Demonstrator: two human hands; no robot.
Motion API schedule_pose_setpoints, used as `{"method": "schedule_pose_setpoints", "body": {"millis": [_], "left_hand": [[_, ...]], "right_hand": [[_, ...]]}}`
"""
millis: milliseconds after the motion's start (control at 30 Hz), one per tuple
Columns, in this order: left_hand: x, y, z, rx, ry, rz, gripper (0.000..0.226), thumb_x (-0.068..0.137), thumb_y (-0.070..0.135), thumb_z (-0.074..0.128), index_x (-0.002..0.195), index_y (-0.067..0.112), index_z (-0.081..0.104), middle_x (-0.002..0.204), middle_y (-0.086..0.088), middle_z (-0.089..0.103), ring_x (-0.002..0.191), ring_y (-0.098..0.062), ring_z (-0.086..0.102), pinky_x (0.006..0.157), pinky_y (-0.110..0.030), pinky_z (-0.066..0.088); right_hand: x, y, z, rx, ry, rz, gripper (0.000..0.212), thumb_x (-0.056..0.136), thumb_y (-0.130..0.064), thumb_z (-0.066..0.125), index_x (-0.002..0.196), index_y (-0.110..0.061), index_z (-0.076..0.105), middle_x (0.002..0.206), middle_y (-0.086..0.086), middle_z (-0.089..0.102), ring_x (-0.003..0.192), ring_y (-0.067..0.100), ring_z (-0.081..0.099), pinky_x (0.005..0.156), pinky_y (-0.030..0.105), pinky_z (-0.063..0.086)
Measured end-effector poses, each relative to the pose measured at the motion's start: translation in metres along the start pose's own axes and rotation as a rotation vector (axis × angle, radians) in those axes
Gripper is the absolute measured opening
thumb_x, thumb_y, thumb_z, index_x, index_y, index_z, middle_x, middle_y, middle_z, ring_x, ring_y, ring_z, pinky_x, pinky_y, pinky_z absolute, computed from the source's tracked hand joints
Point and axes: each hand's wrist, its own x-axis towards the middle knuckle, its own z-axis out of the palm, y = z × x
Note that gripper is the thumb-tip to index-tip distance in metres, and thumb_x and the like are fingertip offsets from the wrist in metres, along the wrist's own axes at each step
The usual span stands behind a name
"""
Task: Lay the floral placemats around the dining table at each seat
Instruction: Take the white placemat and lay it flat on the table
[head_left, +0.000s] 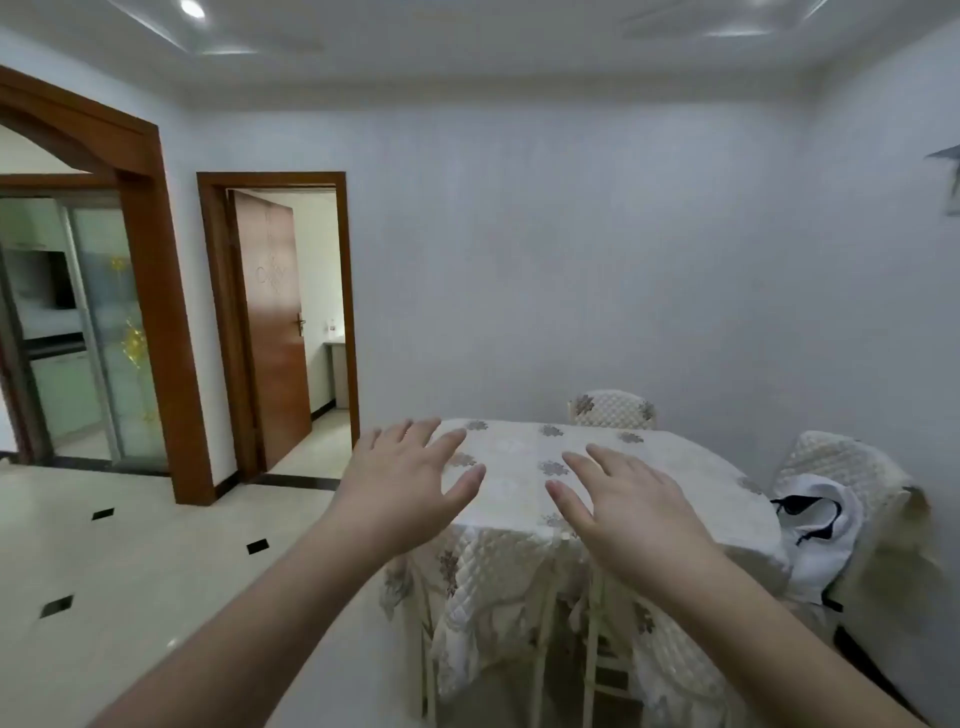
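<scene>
1. Both hands are up in front of the camera, palms down, reaching out toward the dining surface (613, 462).
2. The left hand (400, 483) is released, fingers spread and nearly straight, grasping nothing; it hangs over the near left corner of the surface, and I cannot tell whether it touches the cloth.
3. The right hand (628, 504) is released too, fingers fanned out, nothing in it, held over the near edge of the surface a little right of the left one.
4. The two hands are near each other but apart, thumbs pointing inward across the gap.
5. The surface wears a cream tablecloth (498, 587) dotted with grey-brown flower motifs; it drapes in quilted folds down the near side.
6. Floral placemats: none can be picked out. The flower shapes on top seem to belong to the cloth, so where the placemats are cannot be told here.
7. At the far side stands a chair (613, 408) in a matching quilted cover, its back showing just above the surface edge.
8. On the right, a second covered chair (852, 467) sits beside the surface, with a white garment with black trim (826, 525) draped over it.
9. Left of the scene, a brown wooden door (270, 322) stands ajar in its frame, and beyond it a wide arched opening (130, 156) leads to sliding glass panels.
10. The floor (130, 561) is pale glossy tile with small black diamond insets.
</scene>
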Motion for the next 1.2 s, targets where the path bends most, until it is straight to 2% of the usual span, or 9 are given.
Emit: {"method": "schedule_pose_setpoints", "body": {"millis": [167, 300, 367, 533, 733, 967, 1200], "left_hand": [[0.018, -0.008, 0.011, 0.039, 0.006, -0.051, 0.065, 0.096, 0.070, 0.017, 0.154, 0.041, 0.021, 0.160, 0.009, 0.030, 0.148, -0.013, 0.024, 0.121, -0.044, 0.014], [0.023, -0.028, 0.021, 0.107, -0.034, -0.105, 0.065, 0.096, 0.071, 0.014, 0.155, 0.044, 0.013, 0.165, 0.008, 0.018, 0.153, -0.015, 0.009, 0.124, -0.049, 0.000], [0.024, -0.043, 0.028, 0.109, -0.045, -0.142, 0.066, 0.096, 0.071, 0.013, 0.156, 0.044, 0.012, 0.166, 0.008, 0.013, 0.153, -0.016, 0.004, 0.123, -0.047, -0.002], [0.026, -0.090, 0.036, 0.098, -0.074, -0.213, 0.066, 0.096, 0.070, 0.013, 0.156, 0.043, 0.012, 0.166, 0.007, 0.015, 0.153, -0.016, 0.006, 0.124, -0.045, 0.004], [0.042, -0.165, 0.043, 0.081, -0.063, -0.269, 0.068, 0.095, 0.072, 0.013, 0.155, 0.042, 0.015, 0.166, 0.008, 0.013, 0.154, -0.017, 0.004, 0.124, -0.049, 0.002], [0.062, -0.265, 0.048, 0.050, -0.086, -0.305, 0.068, 0.093, 0.074, 0.016, 0.155, 0.044, 0.015, 0.166, 0.007, 0.016, 0.153, -0.020, 0.010, 0.122, -0.048, 0.012], [0.089, -0.319, 0.061, 0.066, -0.134, -0.310, 0.073, 0.092, 0.076, 0.014, 0.156, 0.042, 0.013, 0.165, 0.006, 0.020, 0.152, -0.021, 0.015, 0.122, -0.049, 0.015]], "right_hand": [[0.038, 0.001, 0.013, 0.021, -0.010, -0.095, 0.060, 0.101, -0.059, 0.015, 0.155, -0.034, 0.020, 0.163, -0.005, 0.018, 0.149, 0.015, 0.015, 0.119, 0.037, 0.013], [0.066, -0.016, 0.028, 0.064, -0.047, -0.162, 0.058, 0.102, -0.058, 0.017, 0.154, -0.034, 0.020, 0.163, -0.006, 0.018, 0.149, 0.014, 0.016, 0.119, 0.037, 0.014], [0.080, -0.028, 0.034, 0.082, -0.051, -0.195, 0.057, 0.102, -0.057, 0.018, 0.155, -0.033, 0.020, 0.163, -0.006, 0.020, 0.149, 0.013, 0.017, 0.118, 0.035, 0.015], [0.109, -0.071, 0.057, 0.080, -0.059, -0.258, 0.057, 0.102, -0.056, 0.018, 0.154, -0.034, 0.021, 0.162, -0.006, 0.022, 0.148, 0.014, 0.018, 0.118, 0.035, 0.015], [0.156, -0.142, 0.083, 0.090, -0.070, -0.288, 0.057, 0.102, -0.057, 0.019, 0.154, -0.034, 0.023, 0.160, -0.007, 0.026, 0.147, 0.014, 0.020, 0.117, 0.036, 0.018], [0.201, -0.235, 0.104, 0.056, -0.072, -0.329, 0.056, 0.102, -0.055, 0.022, 0.153, -0.032, 0.024, 0.160, -0.005, 0.026, 0.148, 0.015, 0.020, 0.118, 0.037, 0.017], [0.240, -0.274, 0.127, 0.009, -0.031, -0.322, 0.055, 0.102, -0.055, 0.022, 0.152, -0.032, 0.025, 0.156, -0.006, 0.033, 0.144, 0.015, 0.026, 0.115, 0.035, 0.021]]}}
